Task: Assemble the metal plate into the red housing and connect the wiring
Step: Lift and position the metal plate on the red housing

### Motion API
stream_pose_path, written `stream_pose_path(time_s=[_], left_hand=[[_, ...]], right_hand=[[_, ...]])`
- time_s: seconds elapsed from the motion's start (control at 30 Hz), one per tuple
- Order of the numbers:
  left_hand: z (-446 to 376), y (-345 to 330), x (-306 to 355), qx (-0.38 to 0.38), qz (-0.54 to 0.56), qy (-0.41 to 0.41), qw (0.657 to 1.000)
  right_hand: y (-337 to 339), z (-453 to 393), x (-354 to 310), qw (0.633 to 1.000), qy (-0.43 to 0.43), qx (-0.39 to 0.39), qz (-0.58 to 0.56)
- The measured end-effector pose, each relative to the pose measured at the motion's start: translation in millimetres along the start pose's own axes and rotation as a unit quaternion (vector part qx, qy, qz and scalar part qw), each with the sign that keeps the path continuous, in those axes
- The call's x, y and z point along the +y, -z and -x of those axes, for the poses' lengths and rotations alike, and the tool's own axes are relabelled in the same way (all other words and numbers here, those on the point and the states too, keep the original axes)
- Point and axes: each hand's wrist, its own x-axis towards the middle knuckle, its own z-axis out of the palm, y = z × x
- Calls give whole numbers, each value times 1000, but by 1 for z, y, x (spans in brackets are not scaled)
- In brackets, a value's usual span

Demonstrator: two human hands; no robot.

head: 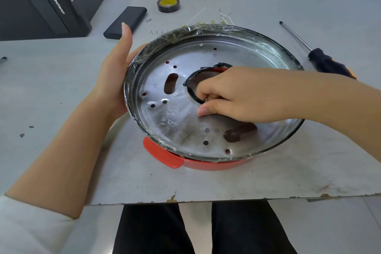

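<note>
Fingers [208,97] of the right hand [237,97] curl down into the big round centre hole of the shiny round metal plate [181,117], hooking over its black-taped edge at about 4 o'clock on the hole, while the thumb [206,110] presses flat on the plate surface just beside it. That hand grips the plate by the hole's rim. The left hand [112,72] cups the plate's outer rim at 9 o'clock, palm against the black-taped edge, thumb pointing up toward 12; its fingers go behind and under the rim and are hidden, so how tightly they close cannot be told.

Under the plate sits the red round housing [206,164], seen as a red band from 6 to 5 o'clock with a red handle tab [162,154] sticking out at 7 o'clock. Red also shows through the plate's small holes and at the top of the centre hole. The plate rests in the housing, on the grey desk [61,93].

At 12 o'clock beyond the plate lies a roll of black tape with a yellow core [168,4]; at 11 o'clock, a flat black rectangular case [125,21]. A screwdriver with a dark handle [309,49] lies at 2 o'clock, near the rim. Thin pale wire scraps [222,16] are scattered just past the rim at 12 o'clock.
</note>
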Motion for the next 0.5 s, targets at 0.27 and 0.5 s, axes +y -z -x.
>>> stream_pose_path(time_s=[0.27, 0.5], left_hand=[[9, 3, 1, 62, -63, -18, 996], [18, -2, -4, 65, -58, -28, 996]], right_hand=[[6, 9, -2, 999, -17, -40, 8], [6, 8, 3, 997, -21, -78, -21]])
